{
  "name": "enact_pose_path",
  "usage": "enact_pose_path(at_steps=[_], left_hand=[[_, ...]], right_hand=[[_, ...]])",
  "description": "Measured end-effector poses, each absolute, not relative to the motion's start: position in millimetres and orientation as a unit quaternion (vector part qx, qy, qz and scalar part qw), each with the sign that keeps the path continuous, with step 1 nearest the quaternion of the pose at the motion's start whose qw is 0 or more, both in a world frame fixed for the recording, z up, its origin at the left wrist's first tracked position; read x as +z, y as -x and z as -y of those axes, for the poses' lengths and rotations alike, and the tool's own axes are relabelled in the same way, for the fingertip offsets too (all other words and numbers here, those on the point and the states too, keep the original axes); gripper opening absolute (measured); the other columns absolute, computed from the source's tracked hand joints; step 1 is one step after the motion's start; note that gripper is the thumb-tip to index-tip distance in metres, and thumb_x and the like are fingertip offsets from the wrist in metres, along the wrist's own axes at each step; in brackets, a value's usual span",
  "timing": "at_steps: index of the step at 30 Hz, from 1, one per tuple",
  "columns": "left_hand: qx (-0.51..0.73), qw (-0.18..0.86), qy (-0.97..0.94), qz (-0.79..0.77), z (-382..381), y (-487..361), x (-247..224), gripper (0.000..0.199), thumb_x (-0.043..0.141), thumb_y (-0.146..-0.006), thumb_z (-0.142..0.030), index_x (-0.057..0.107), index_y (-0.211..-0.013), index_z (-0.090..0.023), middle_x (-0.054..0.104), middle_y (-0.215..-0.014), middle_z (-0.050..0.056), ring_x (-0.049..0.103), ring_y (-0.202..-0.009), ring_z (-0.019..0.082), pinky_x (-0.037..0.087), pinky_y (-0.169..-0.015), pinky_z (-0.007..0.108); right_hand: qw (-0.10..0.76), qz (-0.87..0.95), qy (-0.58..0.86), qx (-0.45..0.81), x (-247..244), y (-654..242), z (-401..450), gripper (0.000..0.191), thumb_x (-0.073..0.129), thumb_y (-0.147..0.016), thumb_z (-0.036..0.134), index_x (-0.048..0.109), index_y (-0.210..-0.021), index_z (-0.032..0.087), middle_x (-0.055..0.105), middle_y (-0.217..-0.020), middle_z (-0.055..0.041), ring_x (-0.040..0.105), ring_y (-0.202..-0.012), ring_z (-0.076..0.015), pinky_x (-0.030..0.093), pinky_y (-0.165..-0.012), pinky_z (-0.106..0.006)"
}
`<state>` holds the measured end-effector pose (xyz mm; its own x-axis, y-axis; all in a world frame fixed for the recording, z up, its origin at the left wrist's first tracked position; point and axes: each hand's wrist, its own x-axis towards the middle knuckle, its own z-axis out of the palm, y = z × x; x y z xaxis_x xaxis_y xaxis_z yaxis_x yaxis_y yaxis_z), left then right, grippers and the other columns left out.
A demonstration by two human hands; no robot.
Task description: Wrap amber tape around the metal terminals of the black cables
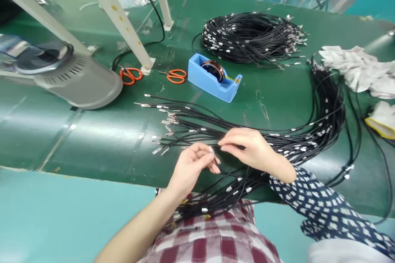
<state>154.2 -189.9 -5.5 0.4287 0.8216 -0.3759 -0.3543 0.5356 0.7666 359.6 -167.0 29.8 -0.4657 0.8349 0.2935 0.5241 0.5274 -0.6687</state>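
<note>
A small white piece (211, 150) is held between the narrowed fingers of the left hand (193, 164). The fingers of the right hand (247, 146) are drawn close together just beside it; whether anything is gripped between them cannot be told.

The work appears to be partway through, with individual pieces being handled. Just beyond the fingers, a long cable bundle (328, 107) is spread across the worktop (101, 144), its loose ends fanned to their left and its body curved away to their right. White tags can be seen along many of its cables, so tagging is judged to be well advanced there.

Nearer the body, below the fingers, a second cable bundle (219, 197) is laid over the edge and across the checked apron (210, 242), also with white tags. Farther beyond the fingers, a large cable coil (247, 37) is gathered in a ring, which seems the more orderly state. The two spread bundles are judged to be left uncoiled, though which cables are finished cannot be told.
</note>
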Motion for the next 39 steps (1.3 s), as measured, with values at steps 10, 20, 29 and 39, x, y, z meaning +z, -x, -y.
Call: enact_pose_path(at_steps=[10,20,29,39], left_hand=[[0.371,0.795,-0.307,-0.368,190,-156,-5,0.016,0.075,-0.079,-0.026,0.066,-0.080,-0.012,0.072,-0.070,0.006,0.067,-0.053,0.014,0.051,-0.057,0.024],[0.364,0.803,-0.303,-0.361,190,-157,-7,0.018,0.076,-0.077,-0.027,0.067,-0.078,-0.012,0.072,-0.069,0.006,0.066,-0.052,0.014,0.050,-0.056,0.024],[0.356,0.804,-0.302,-0.368,190,-156,-2,0.018,0.077,-0.076,-0.027,0.067,-0.077,-0.012,0.072,-0.069,0.005,0.066,-0.052,0.015,0.050,-0.057,0.025],[0.359,0.801,-0.305,-0.368,188,-155,-2,0.019,0.077,-0.076,-0.028,0.067,-0.076,-0.011,0.071,-0.069,0.006,0.065,-0.051,0.013,0.050,-0.056,0.024]], right_hand=[[0.331,0.871,0.344,0.116,19,-348,168,0.010,0.064,-0.090,0.019,0.069,-0.099,0.018,0.077,-0.092,-0.0010,0.070,-0.073,-0.0110,0.048,-0.066,-0.026],[0.306,0.887,0.338,0.074,17,-346,167,0.006,0.061,-0.091,0.017,0.067,-0.094,0.018,0.076,-0.086,-0.0002,0.068,-0.068,-0.0106,0.044,-0.063,-0.027],[0.288,0.888,0.323,0.156,19,-352,161,0.013,0.059,-0.095,0.026,0.069,-0.102,0.021,0.077,-0.094,-0.0021,0.071,-0.078,-0.0118,0.045,-0.067,-0.027],[0.310,0.863,0.356,0.179,15,-343,163,0.009,0.060,-0.092,0.019,0.069,-0.091,0.019,0.076,-0.085,-0.0016,0.069,-0.072,-0.0126,0.048,-0.069,-0.027]])
